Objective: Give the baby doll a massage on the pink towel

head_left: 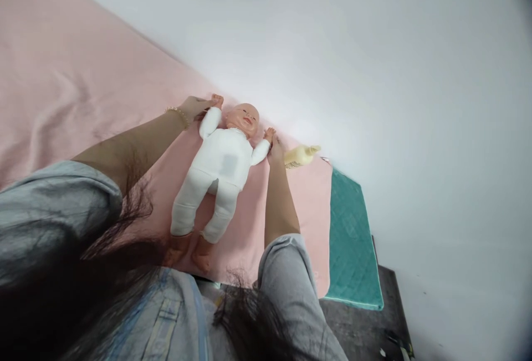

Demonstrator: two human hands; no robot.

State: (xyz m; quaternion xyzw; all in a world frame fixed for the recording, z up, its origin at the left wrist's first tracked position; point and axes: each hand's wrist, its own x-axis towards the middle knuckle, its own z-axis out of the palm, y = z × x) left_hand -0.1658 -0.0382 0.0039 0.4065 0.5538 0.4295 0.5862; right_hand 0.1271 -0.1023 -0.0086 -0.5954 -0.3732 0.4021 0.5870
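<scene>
Nearest to us, loose dark hair (103, 289) falls across our grey shirt (166, 322), its sleeves pushed up to the elbows. Beyond it, we see the doll's bare feet (203, 254), one beside the other, toward our body. The doll (220, 159) lies on its back on the pink cloth (307, 217), dressed in white, legs slightly parted, a grey patch (228, 165) on its top.

Our right hand (276, 149) touches the doll's hand on that side; we cannot tell how tightly the fingers close there. Just right of it, a pale yellow bottle (300, 156) lies tilted on the cloth. Further right, a teal quilted mat (353, 239) shows past the cloth's edge, above a dark surface (357, 325).

Our left hand (196, 108), a beaded bracelet (179, 115) at its wrist, has its fingers pinched together on the doll's other hand. The doll's head (244, 117) lies between our hands, near the pale wall (353, 62).
</scene>
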